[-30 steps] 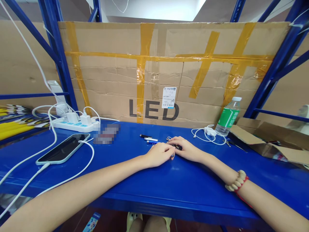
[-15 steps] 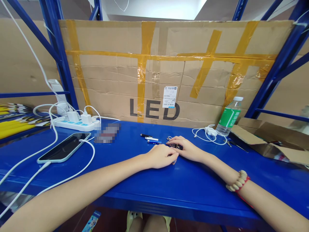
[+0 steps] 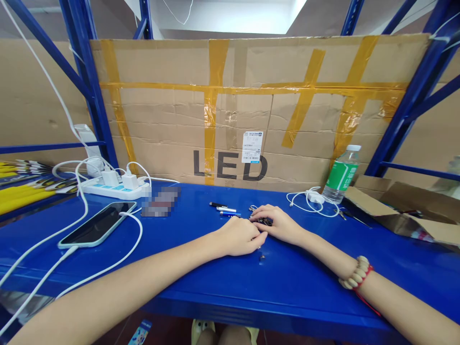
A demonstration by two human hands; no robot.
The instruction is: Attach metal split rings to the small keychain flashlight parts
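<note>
My left hand (image 3: 241, 236) rests on the blue table with its fingers curled under; anything inside them is hidden. Beside it, touching at the fingertips, my right hand (image 3: 282, 224) curves its closed fingers over small dark shiny pieces (image 3: 265, 221), too covered to name. A tiny brownish piece (image 3: 262, 258) lies on the table just below my left hand. Near my left knuckles are a black pen-like stick (image 3: 217, 205), a silver one (image 3: 226, 209) and a blue one (image 3: 230, 214). A small metal ring-like piece (image 3: 252, 208) shows beyond my right fingers.
At left, a phone (image 3: 97, 224) with white cables lies before a power strip (image 3: 115, 190). A bottle (image 3: 341, 175), a coiled white cable (image 3: 313, 197) and an open carton (image 3: 406, 206) stand right. A large cardboard sheet (image 3: 172, 124) closes off the back.
The tiny brownish piece now shows on the table below my left hand. My left thumb has shifted slightly, while my right hand has stayed nearly still. The view has tilted a little upward.
</note>
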